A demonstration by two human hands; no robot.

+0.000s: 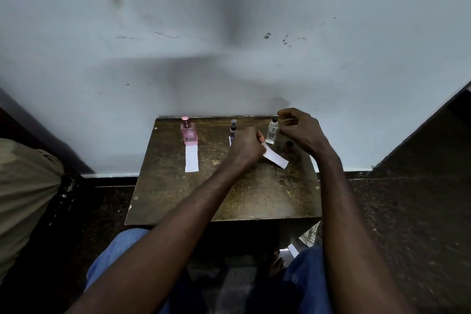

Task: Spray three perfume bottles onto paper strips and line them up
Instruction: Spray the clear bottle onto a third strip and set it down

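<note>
1. The left hand (248, 145) hovers over the far middle of the tabletop (204, 199). Its fingers (260, 136) are curled tight round one end of a paper strip (276, 157). The strip's free end slants down to the right, close to the wood (whether it touches, I cannot tell).
2. The right hand (299, 130) is raised just right of the clear bottle (272, 132), its fingers (285, 111) loosely curled with nothing seen in them. The fingertips arch close by the bottle's black cap, and contact cannot be told.
3. Three bottles stand upright along the far edge by the wall (229, 58). A pink bottle (189, 132) is at left and the clear one at right. A small dark spray bottle (233, 125) is in the middle, partly hidden behind the left hand.
4. The pink bottle stands on the far end of a second white strip (191, 160), which lies flat and points toward the person.
5. A small dark capped thing (288, 146) sits on the tabletop below the right hand, too dim to identify.
</note>
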